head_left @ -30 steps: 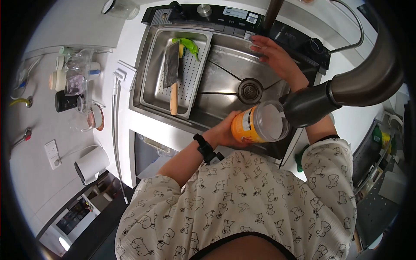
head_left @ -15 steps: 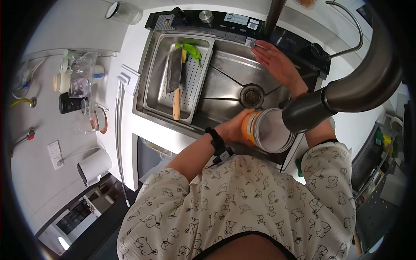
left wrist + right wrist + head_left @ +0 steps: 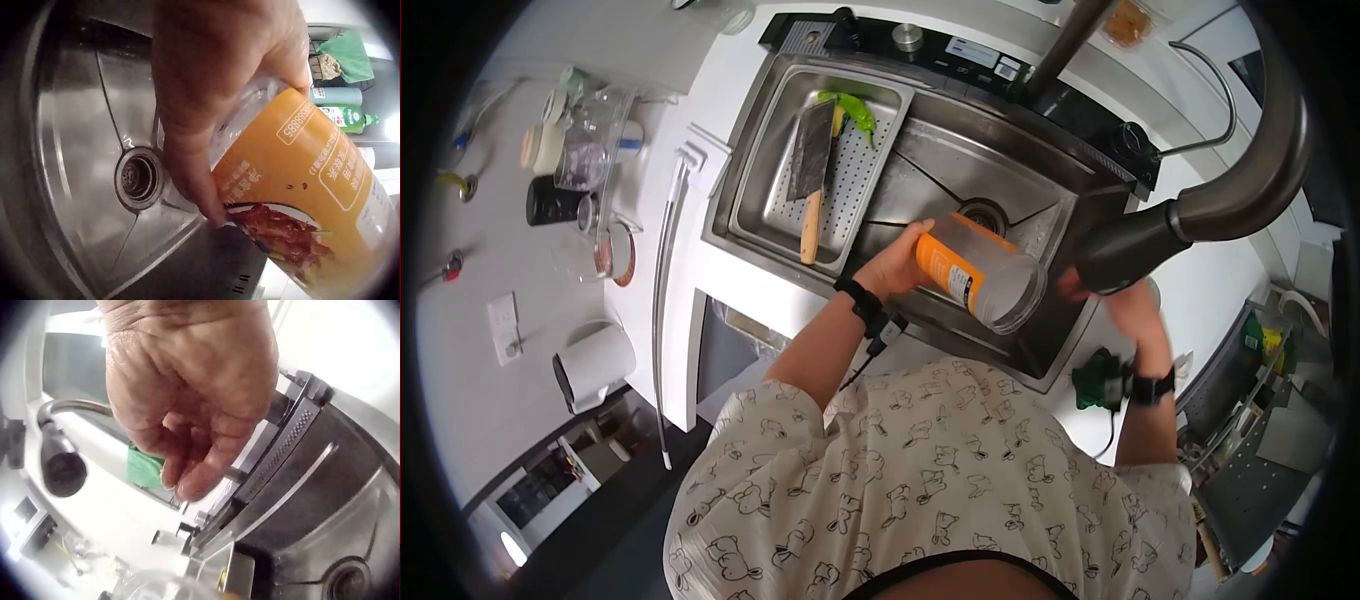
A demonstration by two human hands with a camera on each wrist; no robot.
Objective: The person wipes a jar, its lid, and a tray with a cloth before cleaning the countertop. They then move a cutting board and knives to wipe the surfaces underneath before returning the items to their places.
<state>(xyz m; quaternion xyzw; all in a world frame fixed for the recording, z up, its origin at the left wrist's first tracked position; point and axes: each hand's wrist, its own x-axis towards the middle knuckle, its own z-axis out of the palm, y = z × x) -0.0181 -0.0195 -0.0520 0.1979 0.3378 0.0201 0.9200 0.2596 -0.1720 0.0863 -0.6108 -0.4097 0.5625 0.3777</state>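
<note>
Left hand (image 3: 897, 268) grips the jar (image 3: 978, 272) – mouth toward four o'clock – where the right hand (image 3: 1122, 300) hangs loosely curled, empty

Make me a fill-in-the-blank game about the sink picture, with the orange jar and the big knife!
1. The left hand grips a clear jar whose label is coloured ____.
2. The cleaver lies in a perforated metal ____ set in the sink.
3. Next to the cleaver's blade lies a ____ pepper.
4. The right hand holds ____.

Missing words: orange; tray; green; nothing
</note>
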